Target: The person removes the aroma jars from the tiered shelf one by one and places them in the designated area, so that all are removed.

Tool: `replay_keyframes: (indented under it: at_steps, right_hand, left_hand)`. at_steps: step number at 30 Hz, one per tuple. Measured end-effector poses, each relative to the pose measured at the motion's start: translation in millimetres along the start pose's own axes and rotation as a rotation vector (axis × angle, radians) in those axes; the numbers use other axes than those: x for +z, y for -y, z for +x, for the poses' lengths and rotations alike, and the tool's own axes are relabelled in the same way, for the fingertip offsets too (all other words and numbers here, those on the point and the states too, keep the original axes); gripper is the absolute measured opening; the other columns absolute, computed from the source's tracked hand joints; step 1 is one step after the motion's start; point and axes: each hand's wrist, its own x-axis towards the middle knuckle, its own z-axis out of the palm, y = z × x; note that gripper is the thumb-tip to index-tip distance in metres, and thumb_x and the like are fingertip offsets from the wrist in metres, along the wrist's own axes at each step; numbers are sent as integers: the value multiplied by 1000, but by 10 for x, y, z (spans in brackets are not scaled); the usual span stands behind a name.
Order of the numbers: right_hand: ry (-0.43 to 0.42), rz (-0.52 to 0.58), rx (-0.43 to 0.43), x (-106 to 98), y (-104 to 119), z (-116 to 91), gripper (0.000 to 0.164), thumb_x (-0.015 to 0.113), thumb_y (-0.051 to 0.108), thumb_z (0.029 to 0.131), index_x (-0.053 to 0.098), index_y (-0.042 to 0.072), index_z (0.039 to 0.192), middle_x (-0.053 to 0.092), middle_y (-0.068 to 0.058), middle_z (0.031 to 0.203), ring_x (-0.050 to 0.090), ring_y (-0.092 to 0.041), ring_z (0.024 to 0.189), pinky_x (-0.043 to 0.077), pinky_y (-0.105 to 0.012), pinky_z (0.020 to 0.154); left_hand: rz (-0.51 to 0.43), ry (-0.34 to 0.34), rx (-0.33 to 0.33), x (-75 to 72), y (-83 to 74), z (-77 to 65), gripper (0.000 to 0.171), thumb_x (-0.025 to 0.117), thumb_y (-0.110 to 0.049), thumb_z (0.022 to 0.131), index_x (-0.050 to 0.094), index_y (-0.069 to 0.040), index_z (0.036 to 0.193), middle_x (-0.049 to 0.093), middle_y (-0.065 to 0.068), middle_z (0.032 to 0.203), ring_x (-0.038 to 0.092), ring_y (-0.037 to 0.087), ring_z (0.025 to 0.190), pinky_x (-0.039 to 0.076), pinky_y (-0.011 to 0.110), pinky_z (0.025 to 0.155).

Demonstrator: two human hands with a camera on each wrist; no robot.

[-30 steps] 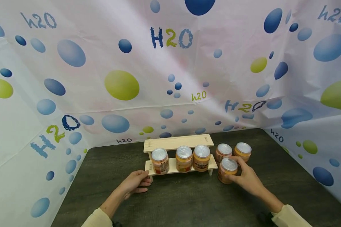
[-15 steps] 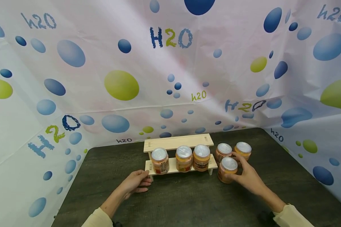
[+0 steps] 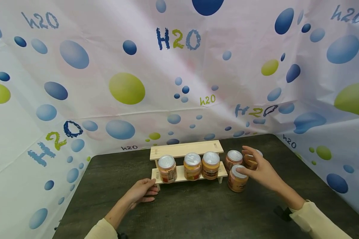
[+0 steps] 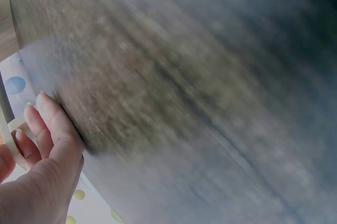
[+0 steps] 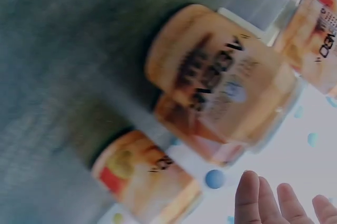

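A two-step wooden stand (image 3: 186,149) carries three jars with orange labels and silver lids on its lower step; one is the left jar (image 3: 167,171). My left hand (image 3: 139,192) grips the left end of that step, thumb on top and fingers curled below; the left wrist view shows the same hand (image 4: 50,155) around the pale wood. To the right of the stand, my right hand (image 3: 264,171) hovers open over the front jar (image 3: 237,182), thumb across its lid in the head view. In the right wrist view, the fingers (image 5: 246,200) are spread apart from the jar (image 5: 221,77).
Behind the front jar stand two more jars, the back left jar (image 3: 234,159) and the back right jar (image 3: 251,163), partly hidden by my right hand. The dark table (image 3: 191,212) meets a printed white backdrop (image 3: 179,126) behind and at both sides.
My right hand has let go of the front jar and risen slightly, its fingers spreading. The jar has turned a little, now showing its lettering. The left hand keeps its grip on the stand.
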Motion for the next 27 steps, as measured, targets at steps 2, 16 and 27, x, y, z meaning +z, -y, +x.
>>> replay_keyframes:
  at_steps: [2,16,27]
  right_hand:
    - [9,2,-17,24,55,50,83,76,28,92,27,11,156,42,-29,149,49,-54,129,54,-61,89]
    - [90,7,-152,428,431,300,85,77,35,89,31,9,156,42,-22,153,50,-45,131,48,-64,97]
    - [130,89,-103,678,556,359,87,79,33,88,31,7,155,35,-24,156,53,-41,130,50,-58,99]
  left_hand:
    - [1,5,3,-6,3,0,43,46,-41,107,56,0,115,63,10,104,65,21,95,61,38,80]
    - [6,-6,7,4,18,12,43,46,-42,107,56,0,114,64,9,102,66,19,94,61,37,79]
    - [3,12,2,-17,11,-1,42,46,-41,107,57,-1,115,64,9,103,66,19,95,61,36,80]
